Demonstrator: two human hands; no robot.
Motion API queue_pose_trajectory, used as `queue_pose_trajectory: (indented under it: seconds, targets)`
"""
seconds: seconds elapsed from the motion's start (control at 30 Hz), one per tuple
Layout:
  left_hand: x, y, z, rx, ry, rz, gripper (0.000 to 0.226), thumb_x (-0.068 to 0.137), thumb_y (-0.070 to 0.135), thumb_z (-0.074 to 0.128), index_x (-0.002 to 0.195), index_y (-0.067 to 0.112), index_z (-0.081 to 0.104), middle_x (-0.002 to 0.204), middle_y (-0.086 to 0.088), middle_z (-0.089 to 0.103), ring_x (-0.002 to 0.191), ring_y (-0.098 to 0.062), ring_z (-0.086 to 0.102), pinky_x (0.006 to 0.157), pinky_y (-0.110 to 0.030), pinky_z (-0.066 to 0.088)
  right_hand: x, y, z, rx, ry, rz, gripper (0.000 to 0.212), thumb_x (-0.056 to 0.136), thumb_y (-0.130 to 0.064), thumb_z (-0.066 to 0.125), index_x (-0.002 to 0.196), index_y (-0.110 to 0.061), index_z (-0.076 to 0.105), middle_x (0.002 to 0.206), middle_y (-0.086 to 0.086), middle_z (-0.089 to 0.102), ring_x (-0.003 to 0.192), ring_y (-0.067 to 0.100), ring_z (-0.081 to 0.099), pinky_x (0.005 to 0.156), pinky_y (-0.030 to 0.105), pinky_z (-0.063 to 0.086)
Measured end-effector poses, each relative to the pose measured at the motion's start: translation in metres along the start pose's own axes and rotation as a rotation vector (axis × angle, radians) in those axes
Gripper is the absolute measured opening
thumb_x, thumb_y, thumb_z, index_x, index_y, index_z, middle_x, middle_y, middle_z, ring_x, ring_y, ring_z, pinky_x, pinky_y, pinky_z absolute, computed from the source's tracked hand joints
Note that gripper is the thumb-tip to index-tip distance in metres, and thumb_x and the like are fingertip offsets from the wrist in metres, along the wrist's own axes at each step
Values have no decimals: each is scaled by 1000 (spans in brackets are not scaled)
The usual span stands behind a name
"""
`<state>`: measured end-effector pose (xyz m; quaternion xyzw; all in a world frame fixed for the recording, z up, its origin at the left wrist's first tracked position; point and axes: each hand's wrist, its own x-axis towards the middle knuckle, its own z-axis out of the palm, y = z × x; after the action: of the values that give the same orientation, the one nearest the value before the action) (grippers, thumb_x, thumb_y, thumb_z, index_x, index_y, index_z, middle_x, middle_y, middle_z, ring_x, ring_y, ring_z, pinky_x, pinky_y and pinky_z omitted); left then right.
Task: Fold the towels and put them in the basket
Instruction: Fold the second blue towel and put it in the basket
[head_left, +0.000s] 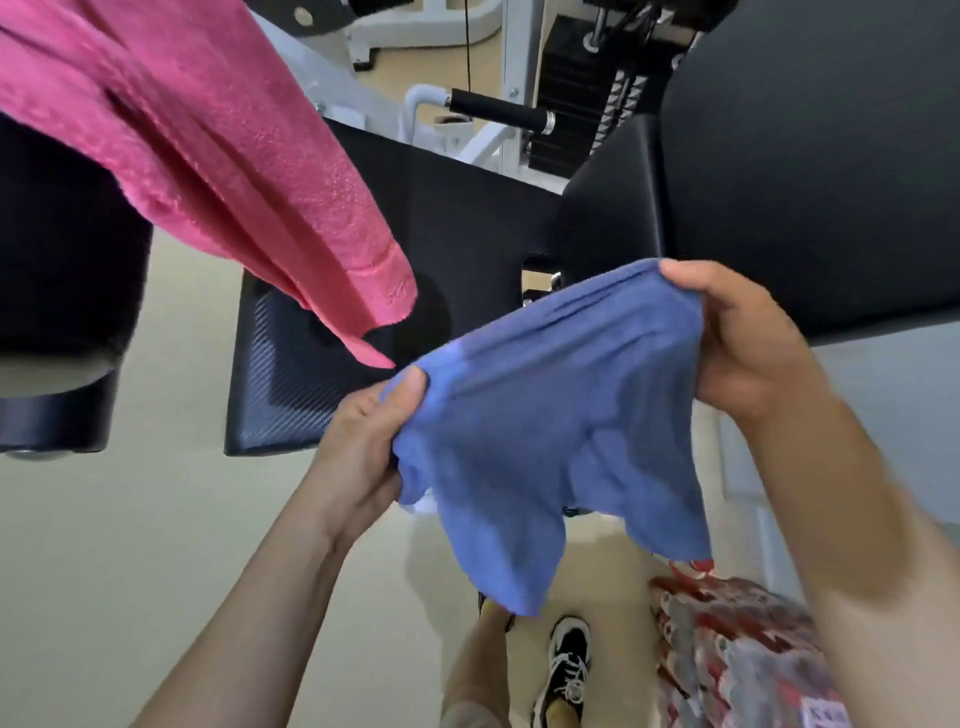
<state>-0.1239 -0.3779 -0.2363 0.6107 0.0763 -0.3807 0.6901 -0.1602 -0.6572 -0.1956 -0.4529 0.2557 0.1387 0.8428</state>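
A blue towel hangs in the air in front of me, stretched between both hands. My left hand pinches its left corner with thumb on top. My right hand grips its upper right edge, fingers curled round the cloth. The towel's lower part droops in loose folds toward the floor. A pink towel hangs draped from the upper left over black gym equipment, its tip ending just left of the blue towel. No basket is in view.
Black padded gym bench parts sit behind the towels, with a weight stack and white machine frame beyond. A patterned red and grey fabric thing lies at the lower right. My shoe stands on the beige floor.
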Motion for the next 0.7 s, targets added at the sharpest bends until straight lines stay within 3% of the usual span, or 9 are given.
queue_pose_trajectory:
  seconds: [0.03,0.1,0.2,0.3,0.37,0.47,0.57,0.63,0.7]
  targets:
    - [-4,10,5,-186,-19,-19,54,85,54,57,100,4,72,93,-14,70,80,-24,66,64,-29,53,-9,1,3,44,15,-26,36,79,-29,49,86,-8,78,92,8,74,89,20,70,74,25,56]
    - [-15,26,16,-385,-70,-108,56,89,53,49,118,9,67,112,-13,69,105,-25,65,84,-32,55,-31,4,8,130,44,-76,33,80,-29,50,82,-11,77,84,7,74,80,20,70,70,25,56]
    - [-38,40,35,-488,-158,-235,45,87,51,54,109,15,70,97,-6,72,92,-21,67,80,-30,55,-70,2,16,250,-11,-150,35,84,-28,46,75,-13,76,74,4,72,69,16,70,64,23,55]
    - [-54,53,77,-286,-177,-194,33,88,44,54,97,20,75,94,-3,73,91,-20,68,74,-26,56,-108,-1,27,172,-98,-220,35,89,-19,39,83,-8,72,80,7,71,76,18,69,68,24,55]
    - [-68,62,115,99,-290,-35,21,91,37,57,98,25,73,92,0,73,92,-22,68,66,-26,54,-131,3,33,-46,-166,-310,28,89,-10,39,99,3,62,96,17,68,89,28,65,79,33,53]
    - [-105,66,162,509,-305,362,15,75,37,72,82,25,67,64,2,63,55,-10,57,51,-25,45,-173,10,27,-188,-23,-370,18,83,-10,56,98,-1,56,89,21,61,83,29,57,75,39,44]
    - [-142,73,199,523,-271,631,17,79,20,72,66,15,63,58,2,58,56,-7,52,52,-22,44,-223,27,6,-189,-46,-314,37,81,-17,66,109,2,51,95,36,57,90,33,55,79,42,38]
    - [-161,76,220,560,-270,726,16,82,12,69,70,2,61,60,-2,58,58,-6,52,54,-21,44,-256,40,-9,-287,-9,-261,32,77,-20,69,102,-1,60,89,20,61,84,25,57,73,33,43]
    - [-171,76,239,543,-223,793,18,83,11,69,70,5,57,62,0,56,59,-6,51,55,-20,45,-293,58,-26,-354,68,-256,12,73,-18,70,83,-12,69,79,6,64,75,15,59,64,26,45]
